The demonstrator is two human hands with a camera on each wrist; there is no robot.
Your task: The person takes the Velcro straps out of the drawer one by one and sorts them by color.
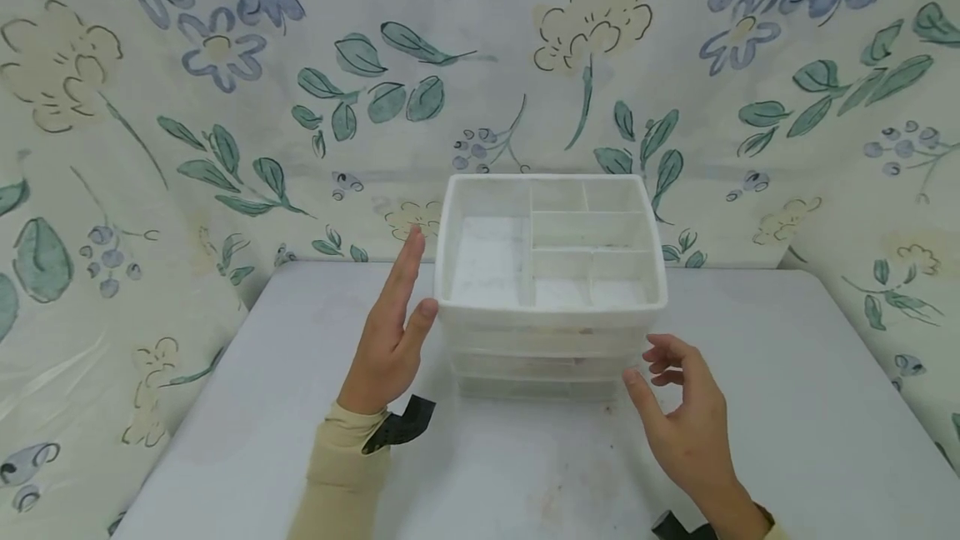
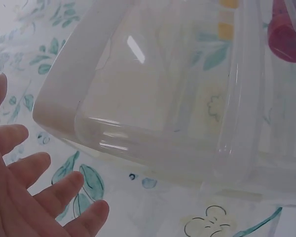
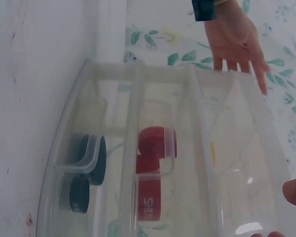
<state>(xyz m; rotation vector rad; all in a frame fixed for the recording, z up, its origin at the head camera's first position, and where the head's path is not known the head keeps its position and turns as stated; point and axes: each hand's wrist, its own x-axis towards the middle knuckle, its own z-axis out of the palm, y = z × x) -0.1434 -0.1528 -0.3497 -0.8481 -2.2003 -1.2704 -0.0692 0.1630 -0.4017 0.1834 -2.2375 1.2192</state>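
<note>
A white plastic drawer organizer [image 1: 552,317] stands upright on the table, with an open divided tray on top and translucent drawers stacked below. My left hand [image 1: 386,340] is raised along its left side, fingers straight, thumb near the tray's front corner. Off the front right corner, my right hand [image 1: 686,423] has loosely bent fingers and holds nothing. Through the drawer fronts in the right wrist view, red objects [image 3: 149,197] lie in the middle drawer and dark blue round objects [image 3: 79,193] in the lowest one. The top drawer [image 3: 244,163] shows a small yellow patch.
The white table [image 1: 225,407] runs out on both sides of the organizer and carries small dark specks in front of it. Floral sheeting [image 1: 495,48] hangs behind the table and down both sides. A black strap [image 1: 401,423] is around the left wrist.
</note>
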